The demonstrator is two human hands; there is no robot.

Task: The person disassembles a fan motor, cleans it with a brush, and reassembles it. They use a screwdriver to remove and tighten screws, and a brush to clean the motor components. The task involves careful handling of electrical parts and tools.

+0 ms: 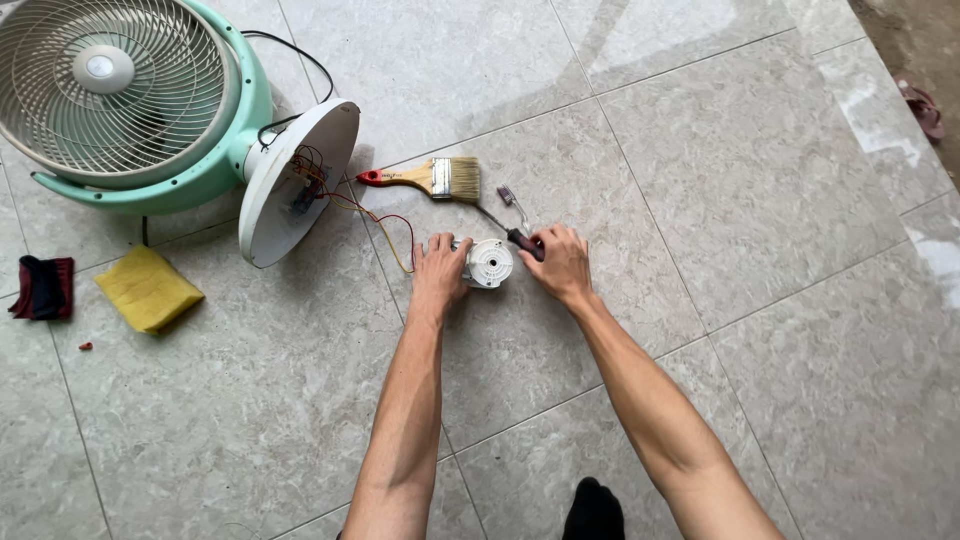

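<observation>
Closest to the camera is a dark sock-covered foot (593, 508) on the pale grey tiled floor (780, 330). Two bare arms reach forward from there. The left hand (438, 272) lies flat-fingered against the left side of a small round white plastic motor housing (489, 262), which sits on the floor between both hands, its round face turned up. The right hand (560, 264) is just beside it on the right, fingers curled shut around the dark handle of a thin screwdriver (522, 241). The screwdriver's long line runs up and to the left, with its tip pointing away past the housing's top edge. Both hands are about equally near. Thin red and yellow wires (385, 225) run left from the housing to the white round base (290, 180) of a mint-green fan (130, 100) lying tipped over. Just beyond the hands lies a wooden paintbrush with a red tip (425, 178). Far left are a folded yellow cloth (148, 288) and a dark red cloth (42, 286).
</observation>
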